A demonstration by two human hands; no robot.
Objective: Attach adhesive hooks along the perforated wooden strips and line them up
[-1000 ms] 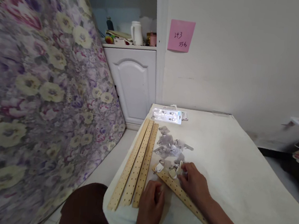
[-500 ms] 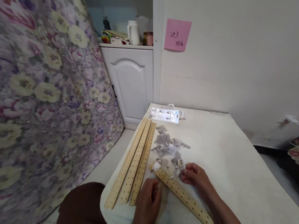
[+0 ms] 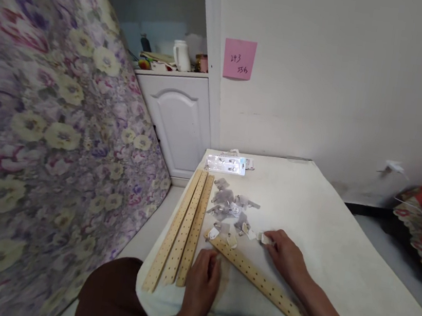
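My right hand (image 3: 286, 253) pinches a small whitish tag-like piece (image 3: 263, 238) between thumb and fingertips, just over the table and right of a pile of small clear packets (image 3: 224, 201). Loosely curled, my left hand (image 3: 202, 281) rests near the table's front edge; whatever its fingers may hold is hidden. It lies between a row of three perforated wooden strips (image 3: 182, 227) and one more perforated strip (image 3: 257, 277) that slants toward my right forearm. Other small pale pieces (image 3: 231, 241) lie at the slanted strip's far end.
A pale cloth covers the table (image 3: 335, 278). At its far edge lies a clear blister pack (image 3: 225, 164) with small metal parts. A floral curtain (image 3: 59, 159) hangs on the left, beside a white cabinet (image 3: 177, 117). On the wall is a pink note (image 3: 239, 59).
My right hand has drawn slightly away from the pile with the whitish piece, which now shows clearly apart from the packets. My left hand keeps its place. The view has shifted a little.
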